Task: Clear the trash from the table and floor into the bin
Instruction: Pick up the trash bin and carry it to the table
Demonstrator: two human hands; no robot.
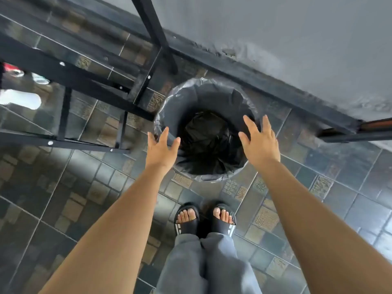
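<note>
A floor of dark, mottled square tiles (63, 187) runs up to a plain grey wall (297, 39) on the far right. A black metal-framed table with a glass top (84, 79) fills the far left. Just beside the table's right corner stands the round bin lined with a thin, crinkled black plastic bag (207, 96). Its mouth is wide open and nothing recognisable shows in the dark bottom. The person stands close on the near side in black slide sandals (186, 221) and grey trousers. Both bare arms reach out over the bin. The left hand (162, 151) hovers above the left rim and the right hand (261, 145) above the right rim. The fingers of both are spread and straight, and neither hand holds or touches anything. The trash in view lies at the far left edge, well apart from the hands. It is a red drinks can (9, 67), a pale round item (40, 79) and a blurred white piece (20, 100). I cannot tell whether these sit on the glass or on the floor beneath it. All three look light and easy to lift one-handed. The can is probably thin-walled and smooth, so it is best gripped round its middle. The white piece is too blurred to judge whether it is soft. The bin liner is limp and could slip inward if it is pushed at the rim.
</note>
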